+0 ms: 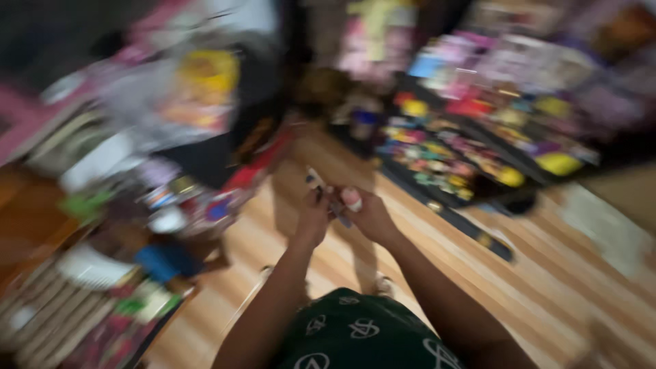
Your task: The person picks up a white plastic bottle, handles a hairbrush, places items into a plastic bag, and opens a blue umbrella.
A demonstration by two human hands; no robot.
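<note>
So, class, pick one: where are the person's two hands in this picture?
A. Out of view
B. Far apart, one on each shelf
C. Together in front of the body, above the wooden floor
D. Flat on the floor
C: the left hand and right hand meet over the wooden floor, around small blurred things.

1. A light wooden floor (533, 273) runs through the middle of the blurred view.
2. Dark trays of small colourful items (444, 160) lie on the floor at the right.
3. Cluttered shelves of mixed goods (123, 205) stand along the floor's left edge.
</note>
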